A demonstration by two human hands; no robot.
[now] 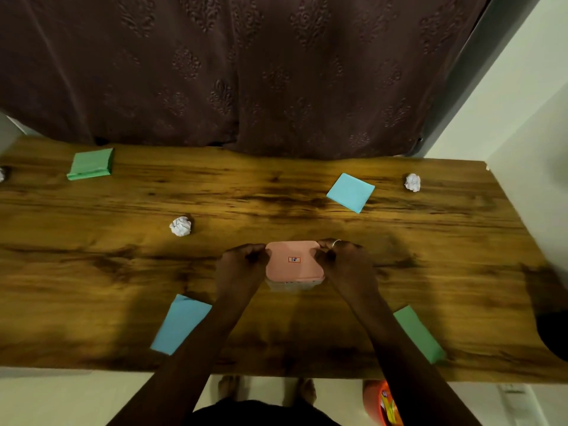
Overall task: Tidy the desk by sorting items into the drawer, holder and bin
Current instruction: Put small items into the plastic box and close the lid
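Observation:
A small box with a pink lid (294,265) stands at the middle of the wooden desk (276,192). My left hand (242,259) grips its left side and my right hand (344,259) grips its right side. Blue paper pads lie at the back right (351,192) and front left (181,324). Green pads lie at the back left (91,164) and front right (418,333). Crumpled white paper balls sit left of centre (180,226), at the back right (412,182) and at the far left edge (1,174).
An orange bin (379,404) with something colourful inside stands on the floor under the desk's front right edge. A dark curtain (246,72) hangs behind the desk. A white wall (522,149) borders the right side. My feet show below the front edge.

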